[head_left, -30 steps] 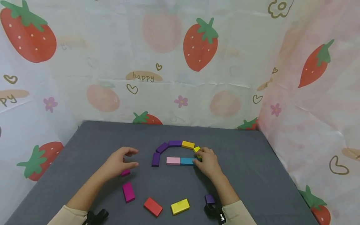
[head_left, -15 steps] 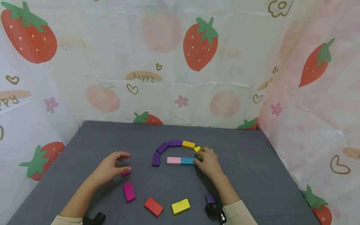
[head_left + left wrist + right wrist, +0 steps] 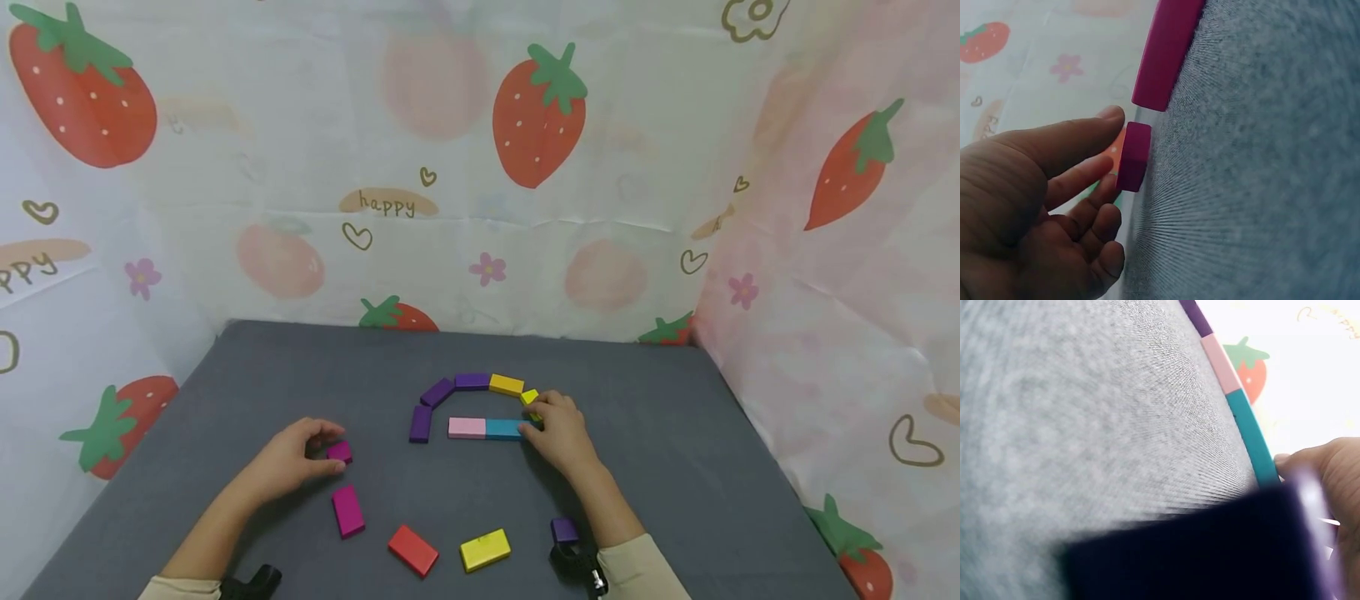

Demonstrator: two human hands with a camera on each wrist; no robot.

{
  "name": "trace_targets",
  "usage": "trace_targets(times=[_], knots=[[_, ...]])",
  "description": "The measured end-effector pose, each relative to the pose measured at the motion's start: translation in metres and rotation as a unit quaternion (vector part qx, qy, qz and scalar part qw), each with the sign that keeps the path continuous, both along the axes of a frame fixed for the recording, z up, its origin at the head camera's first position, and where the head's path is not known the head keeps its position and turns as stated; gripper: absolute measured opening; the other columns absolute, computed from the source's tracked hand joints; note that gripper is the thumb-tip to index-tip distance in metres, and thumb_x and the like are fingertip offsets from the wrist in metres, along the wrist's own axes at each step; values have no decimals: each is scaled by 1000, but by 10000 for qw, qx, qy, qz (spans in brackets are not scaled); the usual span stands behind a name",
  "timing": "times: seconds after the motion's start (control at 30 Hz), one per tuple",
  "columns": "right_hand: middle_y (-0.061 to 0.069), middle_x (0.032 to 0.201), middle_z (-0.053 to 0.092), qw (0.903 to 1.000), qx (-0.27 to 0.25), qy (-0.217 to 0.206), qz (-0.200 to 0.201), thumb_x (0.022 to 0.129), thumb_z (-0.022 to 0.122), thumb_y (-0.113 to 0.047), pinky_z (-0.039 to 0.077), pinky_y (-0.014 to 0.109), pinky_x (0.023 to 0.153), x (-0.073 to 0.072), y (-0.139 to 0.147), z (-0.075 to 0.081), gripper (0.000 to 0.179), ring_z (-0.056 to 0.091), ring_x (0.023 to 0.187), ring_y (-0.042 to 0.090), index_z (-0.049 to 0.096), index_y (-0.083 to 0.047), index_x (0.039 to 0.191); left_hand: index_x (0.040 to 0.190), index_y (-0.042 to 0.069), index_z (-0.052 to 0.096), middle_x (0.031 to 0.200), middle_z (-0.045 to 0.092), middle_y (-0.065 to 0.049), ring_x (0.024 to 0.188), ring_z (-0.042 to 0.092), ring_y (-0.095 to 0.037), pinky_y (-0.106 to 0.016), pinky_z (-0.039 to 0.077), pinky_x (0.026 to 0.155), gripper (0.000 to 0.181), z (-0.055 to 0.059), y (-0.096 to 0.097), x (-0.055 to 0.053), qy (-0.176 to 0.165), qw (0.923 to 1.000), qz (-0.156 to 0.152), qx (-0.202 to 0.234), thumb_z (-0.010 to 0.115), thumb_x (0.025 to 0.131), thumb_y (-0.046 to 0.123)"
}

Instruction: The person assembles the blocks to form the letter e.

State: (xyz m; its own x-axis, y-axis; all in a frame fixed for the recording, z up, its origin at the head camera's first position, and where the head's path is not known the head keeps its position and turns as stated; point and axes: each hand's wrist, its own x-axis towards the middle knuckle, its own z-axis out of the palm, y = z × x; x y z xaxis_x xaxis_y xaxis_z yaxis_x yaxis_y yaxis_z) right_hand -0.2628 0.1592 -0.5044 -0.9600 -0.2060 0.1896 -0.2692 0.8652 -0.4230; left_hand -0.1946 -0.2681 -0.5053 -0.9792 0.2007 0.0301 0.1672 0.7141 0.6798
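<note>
My left hand (image 3: 288, 457) is at a small magenta block (image 3: 340, 452), thumb on its near side and fingers on its far side. In the left wrist view this magenta block (image 3: 1135, 156) lies just beyond the thumb tip, between spread thumb and fingers. My right hand (image 3: 561, 433) pinches a yellow block (image 3: 536, 416), mostly hidden, at the right end of a block arch. Its thumb is right at the end of the blue block (image 3: 504, 429), which lies in line with a pink block (image 3: 467, 428).
The arch has several purple blocks (image 3: 472, 382), an orange-yellow block (image 3: 507, 384) and another yellow block (image 3: 529, 397). Nearer lie a magenta block (image 3: 348, 511), a red block (image 3: 413, 550), a yellow block (image 3: 485, 550) and a purple block (image 3: 564, 531) by the right wrist on the grey cloth (image 3: 660, 467).
My left hand has moved left and nearer to me, so thumb and fingers now stand around the small magenta block. The right hand has stayed at the arch's right end.
</note>
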Motion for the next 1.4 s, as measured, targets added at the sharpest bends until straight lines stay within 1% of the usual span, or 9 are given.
trace_targets(times=[0.17, 0.37, 0.7, 1.0, 1.2, 1.4], knots=[[9, 126, 63, 10000, 1, 0, 16, 92, 78, -28, 43, 54, 99, 0, 0, 0, 31, 53, 117, 31, 76, -9, 117, 124, 9, 69, 117, 65, -6, 107, 59, -24, -47, 48, 93, 50, -5, -2, -1, -2, 10000, -5, -35, 86, 83, 33], [8, 126, 63, 10000, -46, 13, 11, 92, 78, -27, 43, 54, 100, 0, 0, 0, 31, 53, 119, 31, 76, -9, 117, 122, 10, 71, 112, 65, -4, 101, 57, -20, -44, 48, 89, 47, -8, -3, -3, 49, 9999, 16, -102, 86, 83, 31], [8, 126, 63, 10000, -49, -61, -21, 92, 78, -28, 43, 53, 100, 0, 0, 1, 32, 52, 118, 30, 76, -10, 118, 118, 12, 72, 109, 65, -3, 98, 56, -19, -43, 48, 86, 40, -7, -2, -1, -3, 9999, -2, -170, 85, 85, 30], [8, 125, 63, 10000, -35, -41, -17, 92, 78, -28, 43, 53, 99, -1, 0, 0, 31, 52, 117, 30, 76, -10, 118, 118, 11, 71, 103, 63, 0, 92, 53, -17, -38, 46, 81, 41, -6, 0, -2, 136, 9994, -58, -302, 85, 84, 31], [9, 124, 63, 10000, -2, -25, -2, 92, 78, -27, 44, 53, 98, 0, -1, 0, 31, 53, 116, 30, 77, -9, 117, 118, 11, 71, 102, 63, 0, 92, 53, -17, -37, 46, 80, 41, -6, 1, -1, 95, 9996, -64, -261, 85, 85, 30], [9, 125, 63, 10000, 3, -41, -7, 92, 78, -27, 44, 54, 99, -1, -1, 1, 31, 53, 117, 31, 76, -9, 117, 117, 11, 72, 102, 63, 0, 92, 53, -17, -38, 46, 81, 38, -6, 1, -2, 142, 9995, -68, -284, 84, 86, 29]])
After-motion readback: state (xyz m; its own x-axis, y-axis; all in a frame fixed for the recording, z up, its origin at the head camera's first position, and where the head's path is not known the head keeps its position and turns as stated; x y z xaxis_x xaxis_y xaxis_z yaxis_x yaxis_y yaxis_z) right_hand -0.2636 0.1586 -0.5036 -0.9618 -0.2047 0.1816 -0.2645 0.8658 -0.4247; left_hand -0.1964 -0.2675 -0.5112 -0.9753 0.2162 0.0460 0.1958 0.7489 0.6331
